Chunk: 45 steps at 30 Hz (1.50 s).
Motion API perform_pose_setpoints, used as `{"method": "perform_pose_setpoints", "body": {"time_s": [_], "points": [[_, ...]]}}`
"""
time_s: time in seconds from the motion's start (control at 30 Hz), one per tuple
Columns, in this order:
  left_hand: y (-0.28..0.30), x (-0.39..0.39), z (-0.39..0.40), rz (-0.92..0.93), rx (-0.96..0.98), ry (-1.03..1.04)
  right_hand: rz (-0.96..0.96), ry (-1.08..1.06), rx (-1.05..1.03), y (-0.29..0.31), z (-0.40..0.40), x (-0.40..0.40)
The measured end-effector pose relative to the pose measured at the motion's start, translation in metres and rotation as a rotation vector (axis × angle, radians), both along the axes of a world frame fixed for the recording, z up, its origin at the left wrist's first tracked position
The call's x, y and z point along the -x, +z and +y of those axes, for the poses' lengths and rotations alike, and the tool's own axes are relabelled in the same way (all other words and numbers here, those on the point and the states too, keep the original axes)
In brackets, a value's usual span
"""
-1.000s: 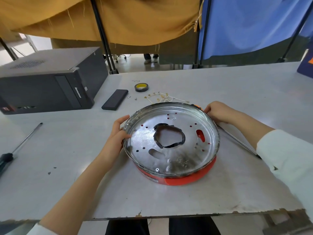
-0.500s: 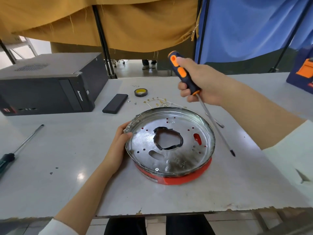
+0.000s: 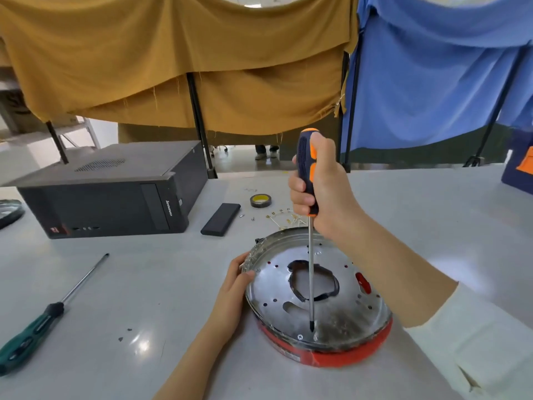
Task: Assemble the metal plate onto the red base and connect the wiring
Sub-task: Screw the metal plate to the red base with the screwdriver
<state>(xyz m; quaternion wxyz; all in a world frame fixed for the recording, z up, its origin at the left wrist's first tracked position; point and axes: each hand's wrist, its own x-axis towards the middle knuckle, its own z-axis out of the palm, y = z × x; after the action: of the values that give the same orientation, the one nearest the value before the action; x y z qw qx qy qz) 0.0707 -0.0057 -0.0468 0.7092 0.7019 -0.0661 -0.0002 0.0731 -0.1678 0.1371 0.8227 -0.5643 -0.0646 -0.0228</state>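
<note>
metal plate (image 3: 340, 301) sits in the red base (image 3: 331, 356) near the tabletop's front edge, right of centre. red rim shows only along the near side, so plate looks seated, maybe slightly tilted.
one screw (image 3: 300, 337) already visible at the plate's near edge. screwdriver tip is down on the plate just right of that screw, touching or nearly so; can't tell if it sits in a hole or on a second screw head, too small and dark there.
left hand (image 3: 230, 295) is on the plate's left rim, thumb over the lip, fingers curled against the outside, bracing it.
right hand (image 3: 320, 186) is wrapped tight around the handle of the orange screwdriver (image 3: 310, 215), held upright, shaft crossing over the plate's centre hole.
change: a second ago that hand was flat at the plate's far-right rim with the driver lying on the table; half a second ago the driver was lifted and angled off to the right. now it's vertical with its tip at the near edge. reads as fastening the plate has started; wiring not touched yet.
further back: green screwdriver (image 3: 37, 324) toward the front-left, black slab (image 3: 220, 219) and loose terminals (image 3: 284, 217) mid-table, tape roll (image 3: 260, 200) behind them, pc case (image 3: 115, 194) at the back-left.
</note>
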Motion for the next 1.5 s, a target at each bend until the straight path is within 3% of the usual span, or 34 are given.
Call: {"method": "perform_pose_setpoints", "body": {"time_s": [0.63,1.5], "points": [[-0.001,0.0,0.0,-0.018,-0.014,-0.004,-0.213,0.075,0.021,-0.009,0.013,0.016],[-0.003,-0.002,-0.001,-0.009,0.001,0.001,-0.232,0.182,-0.01,-0.009,0.011,0.026]]}}
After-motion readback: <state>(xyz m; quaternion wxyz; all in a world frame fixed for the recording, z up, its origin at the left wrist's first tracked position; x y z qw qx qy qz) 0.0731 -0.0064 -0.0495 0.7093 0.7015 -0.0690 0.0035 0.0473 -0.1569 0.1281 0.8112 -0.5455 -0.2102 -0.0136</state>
